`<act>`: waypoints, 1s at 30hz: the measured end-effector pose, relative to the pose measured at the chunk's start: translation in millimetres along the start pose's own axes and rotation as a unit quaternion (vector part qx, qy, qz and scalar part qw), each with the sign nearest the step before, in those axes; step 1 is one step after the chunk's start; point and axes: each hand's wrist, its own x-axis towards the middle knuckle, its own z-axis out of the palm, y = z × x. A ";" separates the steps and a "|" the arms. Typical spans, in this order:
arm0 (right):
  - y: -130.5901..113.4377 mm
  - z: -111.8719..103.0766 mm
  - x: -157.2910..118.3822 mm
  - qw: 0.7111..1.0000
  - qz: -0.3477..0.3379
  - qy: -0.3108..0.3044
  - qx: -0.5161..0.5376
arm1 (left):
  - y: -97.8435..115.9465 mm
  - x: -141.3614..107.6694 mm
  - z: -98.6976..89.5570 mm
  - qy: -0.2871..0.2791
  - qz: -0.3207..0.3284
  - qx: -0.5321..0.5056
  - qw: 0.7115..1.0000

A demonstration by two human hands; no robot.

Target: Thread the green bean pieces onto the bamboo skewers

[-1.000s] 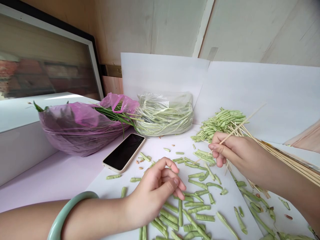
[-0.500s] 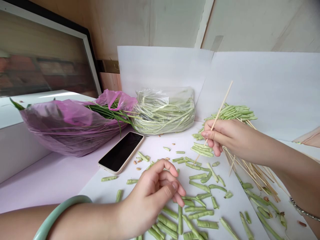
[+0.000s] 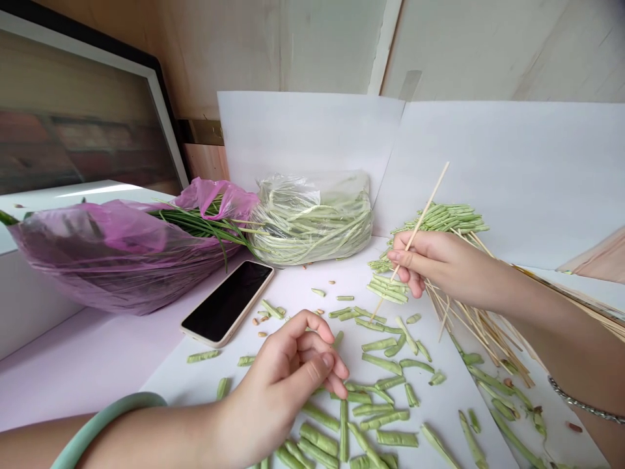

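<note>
- My left hand (image 3: 283, 371) lies at the near edge, fingers loosely curled and holding nothing I can see; a pale green bangle (image 3: 110, 423) circles the wrist, and the frame cuts off the arm.
- Short cut pieces of green bean (image 3: 383, 365) lie scattered on a white paper sheet (image 3: 439, 417) just beyond and right of that hand; the nearest are cut off by the bottom edge.
- My right hand (image 3: 434, 264) pinches a thin bamboo skewer (image 3: 420, 225) between thumb and fingers, which hide its middle.
- A loose bundle of bamboo skewers (image 3: 481, 326) fans out beneath my right forearm, which wears a silver chain bracelet (image 3: 583, 404).
- A black smartphone in a cream case (image 3: 227, 303) lies face up on the lilac tabletop (image 3: 83, 371), left of the beans.
- Farther right, a tight heap of pale green bean pieces (image 3: 439, 218) sits behind my right hand, partly hidden by it; I can't make out how they are held together.
- At the far left, a translucent pink plastic bag (image 3: 117, 257) holds dark green leaves, touching a clear plastic bag of long pale green beans (image 3: 312, 221).
</note>
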 end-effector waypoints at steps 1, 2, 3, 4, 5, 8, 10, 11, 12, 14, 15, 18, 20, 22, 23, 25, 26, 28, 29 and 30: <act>0.0 -1.7 -0.7 0.999 -0.001 0.021 0.025 | 0.4 0.4 -0.3 0.001 0.001 0.001 1.000; -0.8 -3.2 -1.6 0.997 0.000 0.050 0.055 | 0.7 1.0 -0.7 0.002 -0.001 0.005 1.000; -2.3 -4.4 -2.6 0.993 0.004 0.080 0.087 | 1.1 1.6 -1.2 0.005 -0.004 0.013 1.000; -4.3 -5.1 -3.6 0.986 0.008 0.105 0.126 | 1.4 2.3 -1.8 0.009 -0.007 0.022 1.000; -6.4 -5.3 -4.5 0.979 0.010 0.122 0.166 | 1.7 3.2 -2.5 0.015 -0.010 0.030 0.999; -11.8 -2.7 -6.3 0.959 0.006 0.132 0.253 | 3.2 6.8 -4.6 0.053 -0.015 0.053 0.997; -14.1 1.0 -6.8 0.949 0.005 0.131 0.285 | 5.0 9.4 -5.6 0.084 -0.020 0.059 0.994; -15.1 3.1 -6.9 0.946 0.007 0.129 0.296 | 5.9 10.6 -5.9 0.097 -0.020 0.061 0.993; -16.2 5.3 -7.0 0.943 0.009 0.126 0.308 | 6.8 11.5 -6.1 0.104 -0.019 0.062 0.992; -18.6 9.7 -7.5 0.939 0.015 0.113 0.326 | 7.9 12.5 -5.9 0.104 -0.017 0.070 0.992; -19.7 11.8 -7.9 0.938 0.016 0.105 0.329 | 8.0 12.6 -5.7 0.100 -0.019 0.074 0.992; -22.0 18.1 -9.3 0.938 0.013 0.082 0.335 | 6.5 12.1 -4.9 0.091 -0.038 0.057 0.993; -22.1 21.9 -10.1 0.939 0.002 0.074 0.337 | 4.8 11.8 -4.6 0.094 -0.058 0.033 0.993; -21.4 24.8 -10.1 0.938 -0.004 0.067 0.339 | 3.5 11.6 -4.6 0.100 -0.076 0.012 0.992; -21.0 25.9 -9.9 0.938 -0.004 0.063 0.340 | 3.2 11.6 -4.6 0.103 -0.084 0.003 0.991; -20.4 27.1 -9.1 0.938 0.000 0.058 0.342 | 3.0 11.3 -4.2 0.107 -0.097 -0.014 0.989; -20.3 27.4 -8.7 0.938 0.003 0.055 0.343 | 3.2 11.0 -3.9 0.109 -0.101 -0.020 0.989; -20.6 27.2 -8.0 0.938 0.006 0.049 0.344 | 3.8 10.3 -2.8 0.107 -0.110 -0.026 0.988; -21.1 27.0 -7.9 0.937 0.007 0.045 0.345 | 4.1 9.8 -2.3 0.104 -0.112 -0.026 0.988; -21.8 26.8 -8.0 0.937 0.008 0.041 0.346 | 4.4 9.5 -1.8 0.101 -0.115 -0.024 0.988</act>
